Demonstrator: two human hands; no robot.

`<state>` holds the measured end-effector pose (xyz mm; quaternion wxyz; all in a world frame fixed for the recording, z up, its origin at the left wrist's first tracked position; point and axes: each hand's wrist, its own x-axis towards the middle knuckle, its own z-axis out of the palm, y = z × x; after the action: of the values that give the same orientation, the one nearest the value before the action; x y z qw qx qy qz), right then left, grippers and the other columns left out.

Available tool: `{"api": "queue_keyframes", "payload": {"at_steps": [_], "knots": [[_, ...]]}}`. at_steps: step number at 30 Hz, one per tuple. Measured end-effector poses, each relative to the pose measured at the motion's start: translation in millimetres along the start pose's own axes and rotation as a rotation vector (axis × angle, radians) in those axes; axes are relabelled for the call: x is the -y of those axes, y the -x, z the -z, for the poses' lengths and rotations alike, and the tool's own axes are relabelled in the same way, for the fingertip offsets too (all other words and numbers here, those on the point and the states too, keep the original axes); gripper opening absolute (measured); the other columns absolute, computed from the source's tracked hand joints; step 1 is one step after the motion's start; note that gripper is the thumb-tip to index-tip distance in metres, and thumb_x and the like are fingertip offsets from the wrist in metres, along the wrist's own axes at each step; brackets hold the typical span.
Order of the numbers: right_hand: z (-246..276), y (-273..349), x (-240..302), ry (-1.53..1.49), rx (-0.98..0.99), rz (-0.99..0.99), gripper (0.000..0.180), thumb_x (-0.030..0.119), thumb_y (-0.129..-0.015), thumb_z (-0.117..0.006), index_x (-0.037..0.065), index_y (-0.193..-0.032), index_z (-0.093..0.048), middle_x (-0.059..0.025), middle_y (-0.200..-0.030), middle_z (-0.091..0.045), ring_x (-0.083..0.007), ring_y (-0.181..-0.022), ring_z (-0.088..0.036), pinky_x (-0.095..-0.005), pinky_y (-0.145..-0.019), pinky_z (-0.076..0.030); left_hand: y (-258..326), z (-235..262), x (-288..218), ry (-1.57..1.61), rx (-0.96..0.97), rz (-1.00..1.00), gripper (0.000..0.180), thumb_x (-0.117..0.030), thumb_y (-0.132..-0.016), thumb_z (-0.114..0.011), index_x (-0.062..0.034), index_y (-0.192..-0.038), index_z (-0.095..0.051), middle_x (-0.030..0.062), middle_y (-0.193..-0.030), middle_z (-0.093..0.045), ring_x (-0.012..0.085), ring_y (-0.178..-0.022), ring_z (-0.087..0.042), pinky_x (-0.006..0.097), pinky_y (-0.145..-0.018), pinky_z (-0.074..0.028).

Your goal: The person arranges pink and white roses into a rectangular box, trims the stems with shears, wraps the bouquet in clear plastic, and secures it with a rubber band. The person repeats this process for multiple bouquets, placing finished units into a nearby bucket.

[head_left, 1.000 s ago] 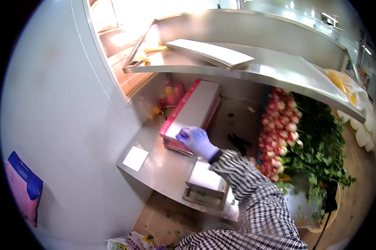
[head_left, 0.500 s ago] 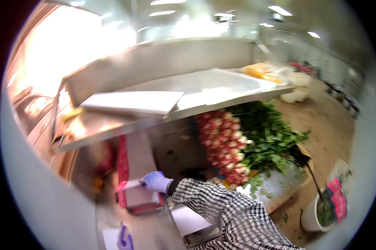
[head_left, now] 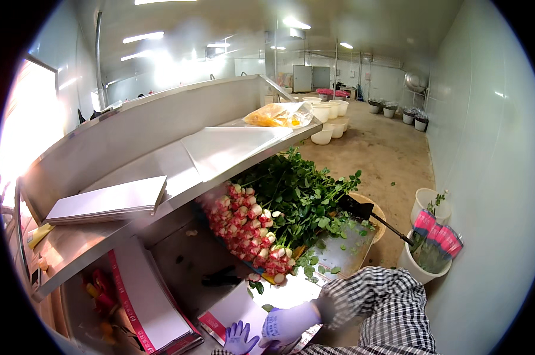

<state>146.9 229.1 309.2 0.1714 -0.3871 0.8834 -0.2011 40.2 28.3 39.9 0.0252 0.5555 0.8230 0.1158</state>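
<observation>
A white card sheet with a red band (head_left: 232, 307) lies in front of me at the bottom of the view. My left hand (head_left: 241, 339), in a purple-and-white glove, rests on it with its fingers spread. Close beside it, also gloved, my right hand (head_left: 290, 324) is over the sheet with fingers curled down; whatever they grip is hidden. Left of both hands is a stack of white sheets with red edges (head_left: 149, 290). Beyond the hands, a pile of red-and-white roses (head_left: 243, 228) lies with leafy green stems (head_left: 297, 195) to the right.
A raised metal shelf (head_left: 178, 204) crosses the left, bearing white boards (head_left: 110, 198) and a bag with orange contents (head_left: 279, 115). A black-handled tool (head_left: 391, 228) juts out at right, by a white bucket (head_left: 421, 266) with red-and-clear sleeves. Dark pliers-like things (head_left: 221, 277) lie near the roses.
The view has swung right. My right hand has left the stack of red-edged sheets and come beside my left hand, where a red-banded sheet now lies.
</observation>
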Motion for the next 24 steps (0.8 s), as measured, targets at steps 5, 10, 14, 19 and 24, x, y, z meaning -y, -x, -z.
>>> {"api": "queue_keyframes", "payload": {"at_steps": [5,10,14,19,24], "knots": [[70,-25,5,-0.128,0.308,0.354,0.062,0.045,-0.090,-0.063,0.011,-0.140,-0.047,-0.0261,-0.102,-0.067,-0.0368,-0.092,-0.065,-0.0436,-0.084,-0.049,13,-42,17,0.014,-0.330,0.049,0.088,-0.058,-0.085,-0.061,-0.0014,-0.148,-0.038,0.0210,-0.153,-0.036,0.0432,-0.139,-0.031,0.060,-0.114,-0.022],[289,-95,-41,-0.247,-0.322,0.227,0.027,0.019,-0.087,-0.066,0.005,-0.110,-0.067,-0.0119,-0.094,-0.071,-0.0194,-0.082,-0.067,-0.0330,-0.078,-0.054,23,-38,7,0.074,-0.216,0.252,0.079,-0.065,-0.087,-0.053,-0.0100,-0.144,-0.045,0.0155,-0.150,-0.039,0.0339,-0.142,-0.029,0.055,-0.117,-0.018],[379,-195,-105,0.282,-0.629,-0.423,0.055,0.040,-0.085,-0.071,0.002,-0.124,-0.064,-0.0161,-0.111,-0.070,-0.0266,-0.101,-0.068,-0.0321,-0.090,-0.052,33,-37,0,0.083,-0.172,0.247,0.076,-0.063,-0.089,-0.051,-0.0115,-0.145,-0.043,0.0136,-0.152,-0.037,0.0319,-0.141,-0.032,0.052,-0.117,-0.021],[386,-255,-149,0.085,-0.108,-0.425,0.077,0.067,-0.077,-0.072,0.006,-0.123,-0.065,-0.0115,-0.118,-0.065,-0.0229,-0.106,-0.060,-0.0357,-0.095,-0.047,37,-40,6,0.114,-0.142,0.284,0.077,-0.065,-0.088,-0.052,-0.0141,-0.146,-0.042,0.0121,-0.153,-0.037,0.0308,-0.141,-0.034,0.051,-0.118,-0.023],[420,-249,-164,-0.055,-0.138,-0.447,0.053,0.041,-0.083,-0.078,0.002,-0.117,-0.067,-0.0065,-0.102,-0.068,-0.0176,-0.097,-0.061,-0.0286,-0.088,-0.049,35,-33,3,0.118,-0.104,0.297,0.078,-0.067,-0.089,-0.049,-0.0151,-0.147,-0.041,0.0114,-0.150,-0.041,0.0302,-0.138,-0.036,0.049,-0.118,-0.023]]}}
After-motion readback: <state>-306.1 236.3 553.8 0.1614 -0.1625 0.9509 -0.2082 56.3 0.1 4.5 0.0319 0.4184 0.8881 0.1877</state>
